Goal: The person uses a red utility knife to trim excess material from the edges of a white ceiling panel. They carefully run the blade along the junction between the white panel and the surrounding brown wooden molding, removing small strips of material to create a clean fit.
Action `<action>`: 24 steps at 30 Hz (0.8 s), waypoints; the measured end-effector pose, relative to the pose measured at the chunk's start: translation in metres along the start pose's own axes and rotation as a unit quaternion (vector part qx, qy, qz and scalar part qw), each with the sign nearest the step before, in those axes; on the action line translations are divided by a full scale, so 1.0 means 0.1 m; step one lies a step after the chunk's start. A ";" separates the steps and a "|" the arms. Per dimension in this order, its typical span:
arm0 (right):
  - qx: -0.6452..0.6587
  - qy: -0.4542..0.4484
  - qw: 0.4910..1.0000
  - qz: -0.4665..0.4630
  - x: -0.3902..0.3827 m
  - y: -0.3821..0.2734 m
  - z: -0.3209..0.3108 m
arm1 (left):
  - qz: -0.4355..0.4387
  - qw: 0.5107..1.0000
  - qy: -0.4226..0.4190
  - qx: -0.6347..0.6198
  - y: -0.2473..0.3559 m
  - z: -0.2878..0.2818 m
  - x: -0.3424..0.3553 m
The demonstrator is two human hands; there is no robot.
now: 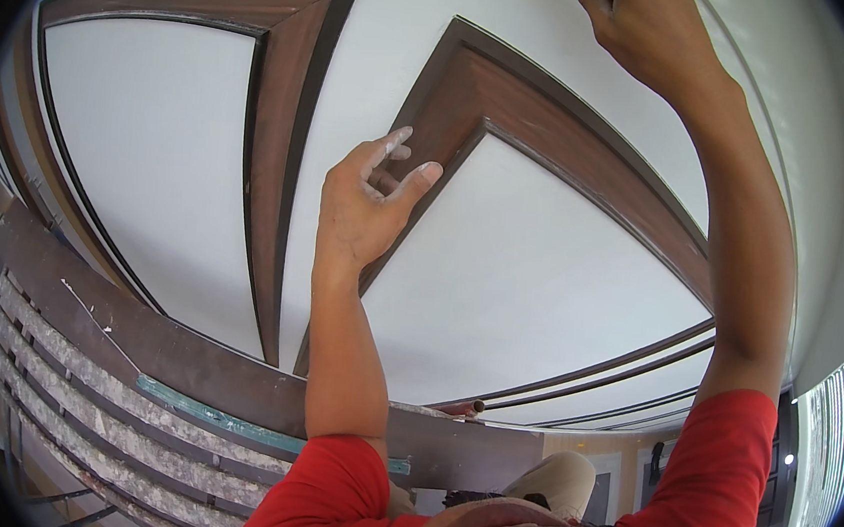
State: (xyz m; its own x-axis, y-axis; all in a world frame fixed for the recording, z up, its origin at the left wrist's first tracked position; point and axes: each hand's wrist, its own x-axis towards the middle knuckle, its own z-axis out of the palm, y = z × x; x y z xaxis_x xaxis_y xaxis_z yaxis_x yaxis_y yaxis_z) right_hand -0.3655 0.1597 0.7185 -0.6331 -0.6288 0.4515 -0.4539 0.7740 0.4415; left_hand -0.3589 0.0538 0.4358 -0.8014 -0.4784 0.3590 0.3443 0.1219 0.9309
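My left hand (367,199) is raised in front of the corner of a brown wood-look frame (526,102) on the white ceiling (402,31). Its thumb and fingers are apart and bent, with white dust on them, and nothing is between them. Whether the fingertips touch the frame I cannot tell. Higher up, my right hand (653,33) reaches past the frame to the top edge of the view, close to the white surface. Most of its fingers are cut off there, so what they hold, if anything, is hidden. Inside the frame lies a smooth white panel (542,264).
A second brown frame (287,81) surrounds another white panel (153,130) at left. Below are a brown board (232,372) and grey, paint-spattered slats (126,438), with a greenish strip (218,416) along them. Bright vertical slats (834,430) stand at far right.
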 end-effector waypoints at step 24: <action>-0.027 0.107 0.982 -0.152 0.81 -0.58 0.27 | 0.029 0.999 -0.017 0.040 0.09 -0.30 -0.04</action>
State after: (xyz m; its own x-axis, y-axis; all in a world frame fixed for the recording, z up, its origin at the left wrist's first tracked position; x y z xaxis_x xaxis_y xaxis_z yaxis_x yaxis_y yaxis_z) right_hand -0.4078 0.0659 0.7083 -0.3246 -0.8359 0.4427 -0.5645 0.5467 0.6184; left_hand -0.3379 0.0306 0.4407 -0.7979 -0.4386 0.4136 0.3521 0.2178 0.9103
